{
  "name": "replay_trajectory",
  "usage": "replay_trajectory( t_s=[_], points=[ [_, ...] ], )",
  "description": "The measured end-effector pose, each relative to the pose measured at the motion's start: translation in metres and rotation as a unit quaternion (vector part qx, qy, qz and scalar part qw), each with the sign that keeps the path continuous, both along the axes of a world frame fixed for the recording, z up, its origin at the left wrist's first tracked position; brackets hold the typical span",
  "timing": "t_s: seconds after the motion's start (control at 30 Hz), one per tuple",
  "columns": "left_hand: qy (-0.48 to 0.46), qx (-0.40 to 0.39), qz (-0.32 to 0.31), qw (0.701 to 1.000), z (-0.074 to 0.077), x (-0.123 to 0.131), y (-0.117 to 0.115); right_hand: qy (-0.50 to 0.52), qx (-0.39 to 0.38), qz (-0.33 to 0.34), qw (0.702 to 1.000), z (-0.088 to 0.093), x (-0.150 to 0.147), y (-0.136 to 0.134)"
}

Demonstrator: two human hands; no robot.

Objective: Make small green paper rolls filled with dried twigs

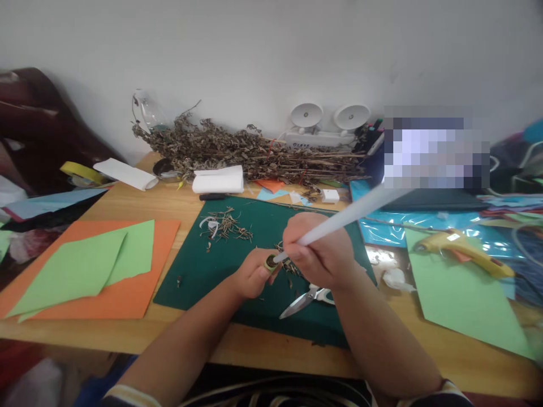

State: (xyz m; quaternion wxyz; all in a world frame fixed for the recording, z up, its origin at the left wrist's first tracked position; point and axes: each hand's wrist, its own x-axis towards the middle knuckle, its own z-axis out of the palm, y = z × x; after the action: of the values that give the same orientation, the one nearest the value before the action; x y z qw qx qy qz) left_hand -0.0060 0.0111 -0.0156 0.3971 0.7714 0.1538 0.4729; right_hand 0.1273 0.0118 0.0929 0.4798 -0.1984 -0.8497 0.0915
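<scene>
My left hand point(253, 275) is closed around a small green tube point(272, 263), whose open end faces up and shows dark material inside. In my right hand point(320, 249) is a long, translucent white glue stick point(345, 213), gripped near its lower part and slanting up to the right. Its lower tip meets the mouth of the tube; how deep it reaches cannot be seen. Both hands are over a green cutting mat point(190, 271). Scissors point(302, 301) with white handles lie partly open on the mat, below my right hand. Cut dry stems point(229, 224) are scattered on the mat.
Bundles of dried plants point(237, 150) run along the wall behind a white paper roll point(218, 180). Orange and green sheets point(80, 265) lie at left. A yellow glue gun point(464, 251) rests on green paper point(458, 305) at right, near a blurred-out screen point(432, 155).
</scene>
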Motion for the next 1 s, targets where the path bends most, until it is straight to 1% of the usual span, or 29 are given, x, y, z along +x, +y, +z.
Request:
replay_trajectory(
  t_s=[0.13, 0.33, 0.4, 0.5, 0.63, 0.7, 0.77, 0.83, 0.93, 1.0],
  points=[
    [0.000, -0.001, 0.005, 1.000, 0.000, 0.000, -0.001, -0.035, 0.005, -0.018, 0.999, 0.000, -0.001, 0.000],
    [-0.001, -0.011, -0.001, 1.000, 0.005, 0.001, -0.001, 0.038, -0.031, 0.020, 0.999, 0.001, 0.002, -0.001],
    [-0.001, -0.009, -0.003, 1.000, 0.007, 0.001, -0.001, 0.042, -0.040, 0.027, 0.998, 0.001, 0.002, -0.001],
    [-0.005, -0.005, -0.001, 1.000, 0.007, 0.001, 0.000, 0.045, -0.035, 0.033, 0.998, -0.001, 0.002, -0.002],
    [0.012, -0.021, 0.010, 1.000, 0.007, 0.001, -0.002, 0.078, -0.025, 0.036, 0.996, -0.001, 0.000, -0.003],
    [0.024, -0.028, 0.022, 0.999, 0.005, 0.000, -0.002, 0.051, -0.008, 0.024, 0.998, -0.001, -0.002, -0.002],
    [0.034, -0.036, 0.033, 0.998, 0.001, -0.001, -0.003, -0.006, 0.011, 0.004, 1.000, -0.001, -0.003, -0.002],
    [0.035, -0.043, 0.035, 0.998, -0.003, -0.001, -0.002, -0.042, 0.021, -0.006, 0.999, 0.000, -0.004, -0.002],
    [0.023, -0.041, 0.023, 0.999, -0.007, -0.001, -0.002, -0.026, 0.019, -0.016, 0.999, 0.003, -0.003, -0.004],
    [0.018, -0.035, 0.017, 0.999, -0.006, -0.001, -0.002, -0.011, 0.017, -0.021, 1.000, 0.003, -0.004, -0.005]
  ],
)
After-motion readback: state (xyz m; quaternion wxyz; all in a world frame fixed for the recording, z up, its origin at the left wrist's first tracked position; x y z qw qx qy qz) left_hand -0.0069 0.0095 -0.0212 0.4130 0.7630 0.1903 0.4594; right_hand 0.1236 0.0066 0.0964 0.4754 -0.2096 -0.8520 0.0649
